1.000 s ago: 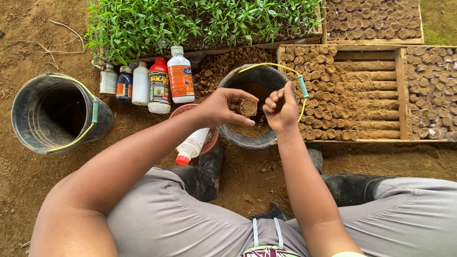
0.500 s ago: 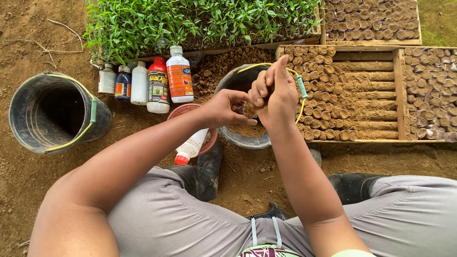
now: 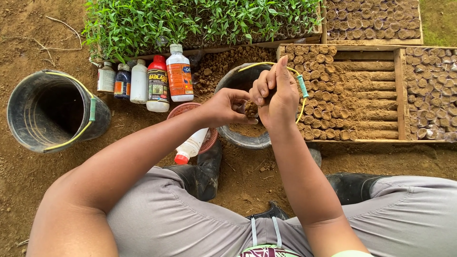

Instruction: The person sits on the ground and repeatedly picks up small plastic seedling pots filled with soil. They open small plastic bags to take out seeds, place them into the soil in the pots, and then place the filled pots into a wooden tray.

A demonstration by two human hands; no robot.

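From my head camera, looking down, my left hand [image 3: 223,108] curls around a small soil-filled pot [image 3: 250,109], thumb below and fingers over its rim, and holds it above the black bucket [image 3: 236,81] between my knees. My right hand [image 3: 275,97] is bunched just beside the pot and touching it, fingertips pinched together and one finger pointing up; I cannot tell whether anything is pinched there, since the knuckles cover the spot. Most of the pot itself is hidden behind my fingers, with only its crumbly brown top showing. The bucket's soil is partly covered by both hands, and its yellow handle [image 3: 301,90] passes behind my right hand. A white bottle with a red cap [image 3: 190,147] lies on a reddish dish [image 3: 183,110], half hidden under my left forearm. My boots [image 3: 204,173] are partly covered by my grey trousers [image 3: 162,219]. All around is bare brown earth. To the left an empty black bucket [image 3: 57,112] lies tilted, near a row of bottles [image 3: 143,81]. Behind them stands a bed of green seedlings [image 3: 200,21]. To the right a wooden tray [image 3: 366,93] holds rows of filled pots, with more cut off at the edge.
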